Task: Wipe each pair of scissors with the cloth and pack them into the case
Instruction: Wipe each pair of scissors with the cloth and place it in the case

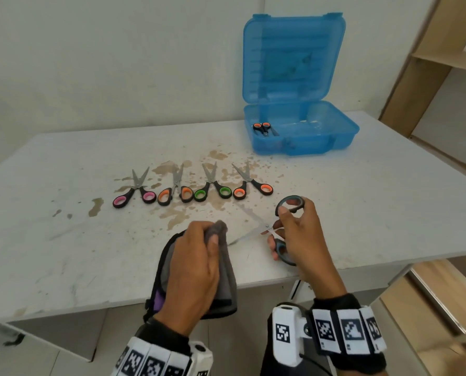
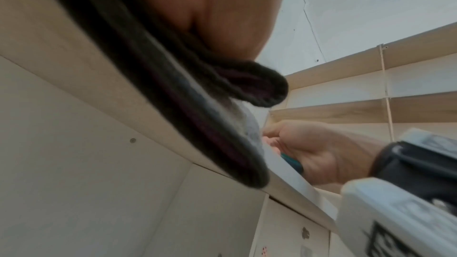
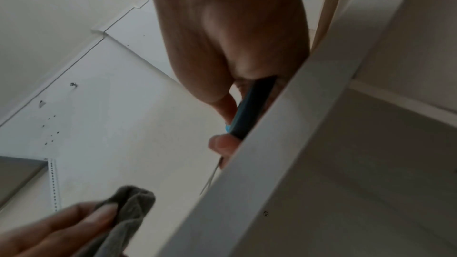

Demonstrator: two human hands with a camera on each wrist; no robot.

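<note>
My right hand [image 1: 294,232] holds blue-handled scissors [image 1: 264,227] wide apart, fingers through both loops, above the table's front edge. One blade points left and meets the grey cloth [image 1: 218,229] that my left hand [image 1: 196,264] grips; the cloth hangs down over the table edge. In the right wrist view the blue handle [image 3: 249,108] sits in my fingers and the cloth [image 3: 131,208] shows lower left. Four scissors lie in a row: pink [image 1: 135,192], orange [image 1: 175,189], green [image 1: 212,187], orange [image 1: 252,184]. The open blue case [image 1: 302,142] holds one orange pair [image 1: 264,128].
The white table [image 1: 63,240] has brown stains around the row of scissors. The case lid [image 1: 291,58] stands upright against the back wall. Wooden shelving [image 1: 443,58] rises at the right, beyond the table's edge.
</note>
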